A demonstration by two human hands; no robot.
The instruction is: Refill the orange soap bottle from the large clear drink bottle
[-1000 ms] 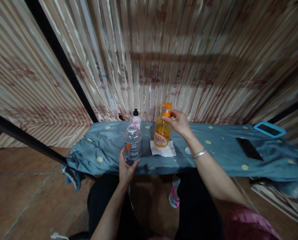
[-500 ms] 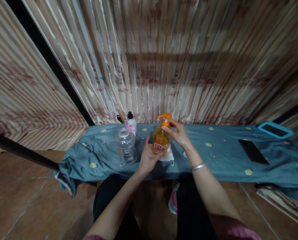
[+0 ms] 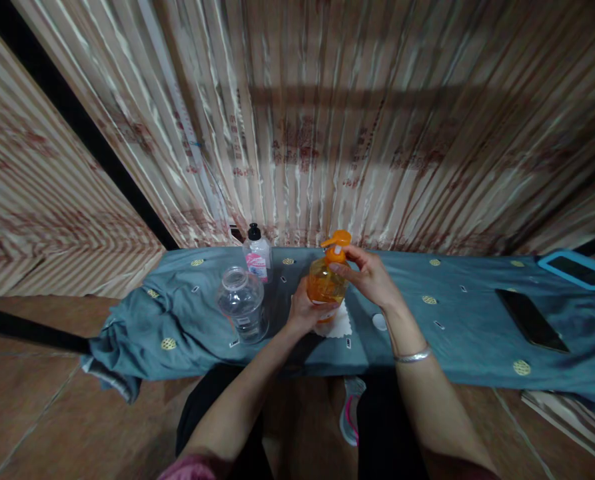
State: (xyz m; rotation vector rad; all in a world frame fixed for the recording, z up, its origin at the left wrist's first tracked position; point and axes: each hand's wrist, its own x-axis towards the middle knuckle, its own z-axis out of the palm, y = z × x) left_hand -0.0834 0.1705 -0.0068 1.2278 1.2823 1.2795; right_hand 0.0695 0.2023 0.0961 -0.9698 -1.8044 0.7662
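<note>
An orange pump bottle [image 3: 326, 283] with amber liquid is between my two hands over a white scalloped cloth [image 3: 341, 325]. My left hand [image 3: 308, 310] wraps round the lower body and covers much of the label. The fingers of my right hand [image 3: 364, 272] grip the collar of its orange pump head [image 3: 338, 250]. To the left stands a clear, open-mouthed plastic jar [image 3: 242, 307]. Behind the jar is a small clear bottle [image 3: 258, 257] with a black cap and a pink label. A round white lid [image 3: 379, 322] lies below my right wrist.
Everything rests on a narrow bench [image 3: 407, 340] draped in blue-green patterned cloth. Toward its right end lie a black phone [image 3: 531, 320] and a blue-framed tablet-like object [image 3: 580, 269]. A striped curtain [image 3: 297, 133] hangs right behind the bench, with a dark post [image 3: 92, 140] at the left.
My left hand has shifted from the bottle's side to wrap its front, over the label. The pump head appears slightly turned and tilted. The whole view has shifted a little.
</note>
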